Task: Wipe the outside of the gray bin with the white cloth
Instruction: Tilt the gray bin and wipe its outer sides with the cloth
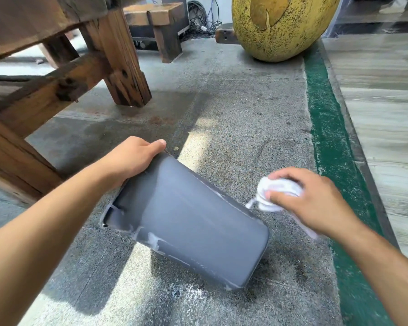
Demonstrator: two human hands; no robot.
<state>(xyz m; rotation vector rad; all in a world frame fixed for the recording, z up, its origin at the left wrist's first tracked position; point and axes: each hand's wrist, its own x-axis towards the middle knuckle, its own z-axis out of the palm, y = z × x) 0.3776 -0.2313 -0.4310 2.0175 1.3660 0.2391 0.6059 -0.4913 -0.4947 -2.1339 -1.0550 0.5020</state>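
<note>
Bin: we saw the gray bin (193, 222) tilted on the floor (240, 118).
Grips: left hand (130, 158) clutched its rim; right hand (313, 198) bunched the white cloth (277, 191), seemingly just off the wall.
Risk: hard wiping might skid its base.

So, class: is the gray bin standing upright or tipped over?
Tipped. The gray bin leans on a bottom edge, the left hand holding its rim.
</note>
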